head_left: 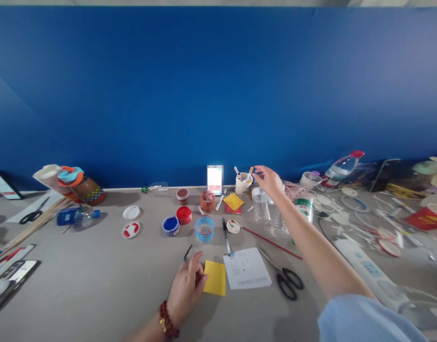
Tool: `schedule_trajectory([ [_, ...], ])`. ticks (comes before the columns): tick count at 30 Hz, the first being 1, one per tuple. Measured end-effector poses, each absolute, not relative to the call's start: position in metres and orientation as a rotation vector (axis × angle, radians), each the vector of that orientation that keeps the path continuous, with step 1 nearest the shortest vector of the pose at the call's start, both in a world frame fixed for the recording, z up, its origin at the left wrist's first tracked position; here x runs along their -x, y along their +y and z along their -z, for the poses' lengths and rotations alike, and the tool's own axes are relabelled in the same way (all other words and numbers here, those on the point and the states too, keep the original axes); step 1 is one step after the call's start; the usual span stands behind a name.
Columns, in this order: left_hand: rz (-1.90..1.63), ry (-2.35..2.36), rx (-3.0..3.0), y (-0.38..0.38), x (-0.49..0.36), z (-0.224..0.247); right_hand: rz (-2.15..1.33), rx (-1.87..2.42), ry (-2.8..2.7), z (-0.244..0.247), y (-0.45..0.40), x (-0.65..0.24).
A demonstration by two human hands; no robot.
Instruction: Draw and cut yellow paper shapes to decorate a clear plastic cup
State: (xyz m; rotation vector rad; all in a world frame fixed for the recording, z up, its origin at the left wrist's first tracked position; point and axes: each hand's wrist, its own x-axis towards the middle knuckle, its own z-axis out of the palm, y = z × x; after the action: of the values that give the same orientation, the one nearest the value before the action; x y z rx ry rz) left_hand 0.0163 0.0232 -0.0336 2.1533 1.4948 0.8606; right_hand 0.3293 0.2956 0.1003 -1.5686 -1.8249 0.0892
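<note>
My right hand (269, 180) reaches to the back of the table, fingers apart and holding nothing I can see. Its fingertips are just beside an orange marker (251, 170) that stands in a white cup (242, 187) with other pens. Near the front, my left hand (187, 284), with a red bead bracelet (166, 319), is low over the table, its fingers loosely bent and parted. Right next to it is a yellow sticky note (215, 280). A printed white paper (247, 273) is to the right of that note, with a black pen (227, 237) at its top edge.
Open paint jars, blue (171, 225) and red (184, 215), stand left of a blue clear cup (204, 230). Black-handled scissors (289, 281) and a red brush handle (271, 241) are under my right arm. Plastic bottles (261, 206) and a power strip (364, 266) are on the right.
</note>
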Motion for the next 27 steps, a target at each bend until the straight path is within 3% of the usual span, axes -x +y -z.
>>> schedule_trajectory([
  [6,-0.895,1.460,-2.114,0.023,-0.016,0.032,-0.076,1.485,-1.903,-0.096,0.241,-0.323],
  [16,-0.902,1.434,-1.830,0.025,-0.015,0.016,-0.430,1.451,-2.028,-0.053,0.135,-0.317],
  [27,-0.992,1.387,-1.665,0.021,-0.016,0.009,-0.504,1.477,-2.051,-0.024,0.085,-0.307],
])
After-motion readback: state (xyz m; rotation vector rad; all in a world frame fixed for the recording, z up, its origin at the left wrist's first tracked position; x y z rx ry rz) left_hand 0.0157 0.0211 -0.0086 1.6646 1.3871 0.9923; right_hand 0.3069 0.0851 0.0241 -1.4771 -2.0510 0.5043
